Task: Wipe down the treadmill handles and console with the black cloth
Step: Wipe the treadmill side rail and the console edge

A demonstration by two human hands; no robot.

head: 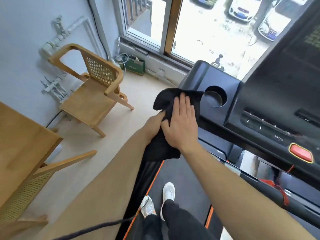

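The black cloth (162, 101) is draped over the left end of the treadmill, hiding the left handle beneath it. My right hand (181, 123) lies flat on the cloth with fingers spread, pressing it down. My left hand (154, 123) is mostly hidden under the cloth and grips it from below. The black console (270, 108) stretches to the right, with a round cup holder (215, 97) just right of the cloth, a row of numbered buttons and a red stop button (301, 152).
A wooden cane-back chair (97, 87) stands on the pale floor to the left. A wooden table (22, 139) and a second chair sit at the lower left. A window lies ahead. My feet in white shoes (168, 193) stand on the treadmill belt.
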